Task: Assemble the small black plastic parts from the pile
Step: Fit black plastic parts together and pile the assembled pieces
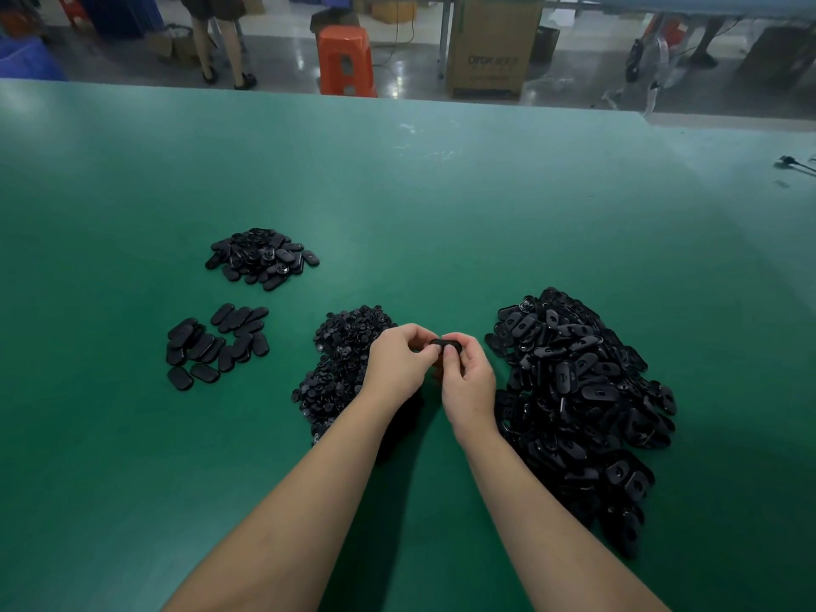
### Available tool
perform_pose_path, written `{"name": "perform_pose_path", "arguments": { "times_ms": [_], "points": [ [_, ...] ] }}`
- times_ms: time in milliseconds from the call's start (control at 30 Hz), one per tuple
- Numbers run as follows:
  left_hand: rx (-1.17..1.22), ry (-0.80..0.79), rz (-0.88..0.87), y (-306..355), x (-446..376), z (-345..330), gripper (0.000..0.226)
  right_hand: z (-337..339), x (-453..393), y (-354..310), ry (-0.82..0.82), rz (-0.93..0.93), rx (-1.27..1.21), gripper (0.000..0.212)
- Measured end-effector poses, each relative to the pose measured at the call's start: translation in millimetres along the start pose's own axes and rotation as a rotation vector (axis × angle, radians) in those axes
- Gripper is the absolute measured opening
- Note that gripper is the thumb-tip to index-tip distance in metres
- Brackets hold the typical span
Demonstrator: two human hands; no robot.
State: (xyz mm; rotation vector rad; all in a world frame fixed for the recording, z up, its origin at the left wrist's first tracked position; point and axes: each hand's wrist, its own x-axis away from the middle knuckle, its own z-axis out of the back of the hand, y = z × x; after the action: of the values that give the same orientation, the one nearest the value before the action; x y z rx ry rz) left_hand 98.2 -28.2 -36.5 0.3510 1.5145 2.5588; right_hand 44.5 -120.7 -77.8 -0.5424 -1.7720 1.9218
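Four heaps of black parts lie on the green table (441,192). A big pile of oval shells (578,390) sits at near right; a pile of small round inserts (340,355) sits at near centre, partly behind the left wrist. Two smaller lots lie at left: a far heap (260,258) and a nearer spread of ovals (216,342), most of them smooth side up.

Both hands are raised between the two near piles. The right hand (468,382) pinches one oval shell (446,345) by thumb and fingers. The left hand (397,360) is curled against the shell's left end; whether it holds an insert cannot be told.

Judgement: the fitting step is in hand, one unit being mated. Next move calls for seating the insert square in the slot, firm press, then setting the unit with the left lots.
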Motion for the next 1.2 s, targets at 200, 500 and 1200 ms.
{"name": "perform_pose_path", "arguments": {
  "times_ms": [200,500,1200],
  "points": [
    [-0.036,-0.012,0.018,-0.6,-2.8,2.8,0.003,-0.6,0.2,0.5,-0.011,-0.017,0.010,0.032],
    [-0.029,-0.037,0.069,0.8,-2.5,5.0,0.004,-3.1,-1.9,3.6,-0.022,-0.033,0.041,0.027],
    [-0.047,-0.022,0.000,-0.4,0.0,7.5,0.010,-0.3,-1.8,3.6,-0.022,0.027,0.074,0.014]
  ]
}}
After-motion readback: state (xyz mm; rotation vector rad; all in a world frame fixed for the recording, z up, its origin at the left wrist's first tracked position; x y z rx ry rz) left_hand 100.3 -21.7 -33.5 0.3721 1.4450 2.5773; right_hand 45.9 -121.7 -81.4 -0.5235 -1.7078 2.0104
